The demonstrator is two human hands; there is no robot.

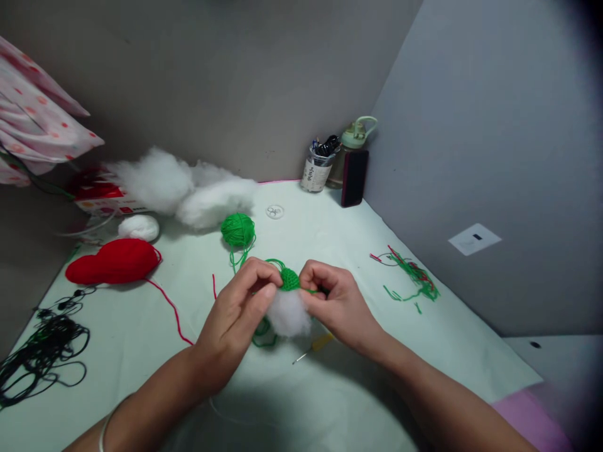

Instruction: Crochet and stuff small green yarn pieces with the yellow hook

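Between my hands is a small green crocheted piece (289,279), with a tuft of white stuffing (289,314) bulging out below it. My left hand (247,307) pinches the piece's left side. My right hand (336,301) is closed at its right edge, where a short green strand shows by the fingers. Green yarn runs behind my left hand toward a green yarn ball (238,230). Below my right hand, a crochet hook with a yellow handle (321,342) lies on the table, its handle end partly covered.
White stuffing (207,194) is heaped at the back left, near a red yarn skein (117,260) and a white yarn ball (139,227). Black cord (44,345) tangles at left; yarn scraps (417,276) lie right. A pen cup (316,171), bottle (353,135) and phone (355,178) stand behind.
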